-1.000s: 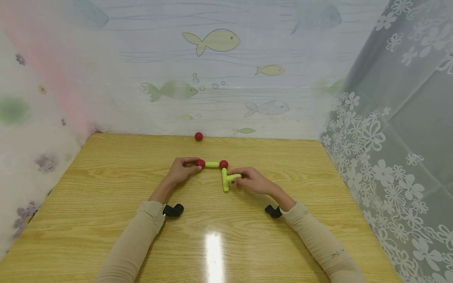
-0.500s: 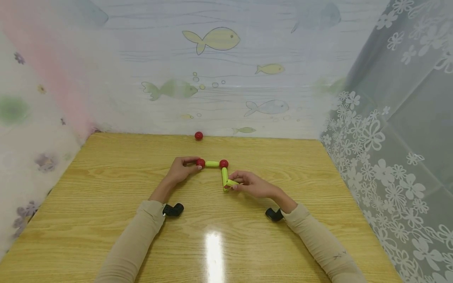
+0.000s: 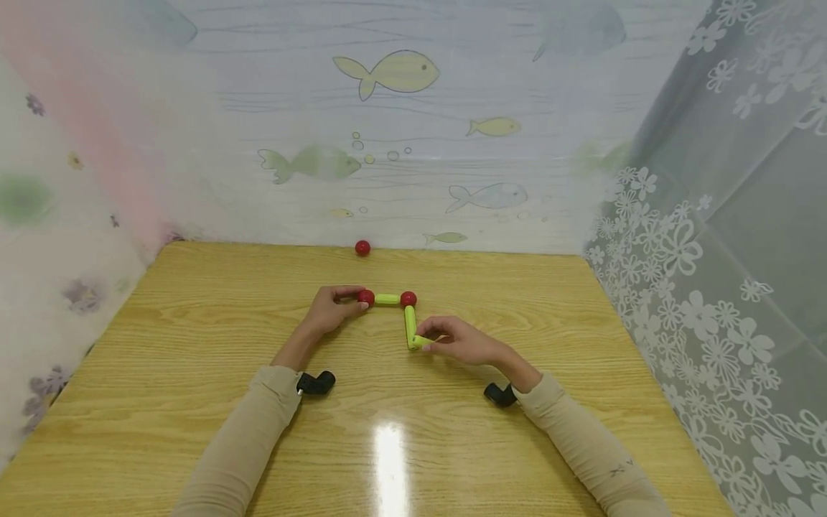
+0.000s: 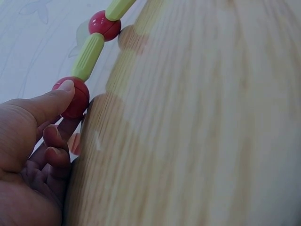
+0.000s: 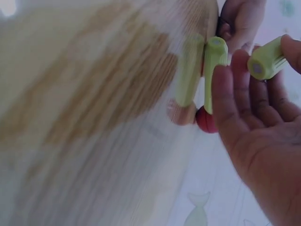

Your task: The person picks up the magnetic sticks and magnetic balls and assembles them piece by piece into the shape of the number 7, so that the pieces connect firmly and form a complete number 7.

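My left hand [image 3: 331,310] pinches a red ball [image 4: 75,97] between thumb and fingers. A yellow-green toy building rod [image 3: 388,299] joins that ball to a second red ball [image 3: 408,299] on its right. From the second ball another rod [image 3: 410,323] runs toward the near side. My right hand [image 3: 466,339] pinches a loose yellow-green rod [image 5: 265,60] with a grey spot on its end. In the head view this rod overlaps the near end of the attached one; the right wrist view shows a gap between them.
A single red ball [image 3: 362,248] lies at the back edge of the wooden table [image 3: 226,309]. Fish-patterned sheeting [image 3: 400,179] rises behind it. A sheer flowered curtain [image 3: 685,273] hangs along the right side.
My right hand has lowered the loose rod from the middle of the attached rod to its near end and turned it. The left hand has stayed on its ball.
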Demonstrator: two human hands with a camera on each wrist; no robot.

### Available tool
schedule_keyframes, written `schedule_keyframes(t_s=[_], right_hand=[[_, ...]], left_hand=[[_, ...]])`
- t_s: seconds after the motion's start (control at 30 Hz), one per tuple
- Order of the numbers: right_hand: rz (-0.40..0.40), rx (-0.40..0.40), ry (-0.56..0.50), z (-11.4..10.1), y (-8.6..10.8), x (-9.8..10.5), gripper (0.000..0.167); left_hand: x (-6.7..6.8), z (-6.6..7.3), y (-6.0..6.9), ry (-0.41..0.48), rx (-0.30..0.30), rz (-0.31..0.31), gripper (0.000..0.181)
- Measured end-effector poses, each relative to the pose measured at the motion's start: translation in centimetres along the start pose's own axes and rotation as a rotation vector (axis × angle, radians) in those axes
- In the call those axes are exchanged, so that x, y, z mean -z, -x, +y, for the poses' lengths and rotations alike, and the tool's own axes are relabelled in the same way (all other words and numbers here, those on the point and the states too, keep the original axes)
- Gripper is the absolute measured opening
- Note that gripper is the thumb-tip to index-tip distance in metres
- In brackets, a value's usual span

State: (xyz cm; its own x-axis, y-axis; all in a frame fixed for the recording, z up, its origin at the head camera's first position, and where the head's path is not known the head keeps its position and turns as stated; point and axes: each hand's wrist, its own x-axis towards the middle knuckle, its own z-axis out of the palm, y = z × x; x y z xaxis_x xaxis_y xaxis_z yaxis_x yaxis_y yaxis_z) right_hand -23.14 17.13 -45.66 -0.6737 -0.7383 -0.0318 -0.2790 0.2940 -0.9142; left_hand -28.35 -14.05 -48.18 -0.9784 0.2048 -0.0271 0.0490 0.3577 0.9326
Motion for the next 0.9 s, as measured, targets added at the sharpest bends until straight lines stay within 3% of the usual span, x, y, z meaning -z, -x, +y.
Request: schedule_keyframes(t_s=[0.13,0.33,0.47,0.63,0.9], right_hand=[[0.026,-0.086,-0.001,0.0,0.0,-0.1,0.022],[0.041,-0.249,-0.09,-0.6,0.2,-0.4,0.022],[0.028,-0.312,-0.095,-0.8,0.2,-0.8,0.018],[0.014,-0.364,-0.072,-0.9,0.1,-1.5,0.017],[0.056,-0.383,-0.031,-0.7,-0.2,-2.4,0.021]], left_hand=[[0.0,-0.2,-0.3,-0.002,-0.003,0.002,0.043],[0.1,-0.7,-0.8,-0.013,-0.013,-0.002,0.043],[0.1,-0.7,-0.8,-0.013,-0.014,0.0,0.043],[0.1,-0.6,-0.7,-0.022,-0.015,0.004,0.043],[0.0,-0.6,-0.7,-0.008,-0.012,-0.001,0.047]])
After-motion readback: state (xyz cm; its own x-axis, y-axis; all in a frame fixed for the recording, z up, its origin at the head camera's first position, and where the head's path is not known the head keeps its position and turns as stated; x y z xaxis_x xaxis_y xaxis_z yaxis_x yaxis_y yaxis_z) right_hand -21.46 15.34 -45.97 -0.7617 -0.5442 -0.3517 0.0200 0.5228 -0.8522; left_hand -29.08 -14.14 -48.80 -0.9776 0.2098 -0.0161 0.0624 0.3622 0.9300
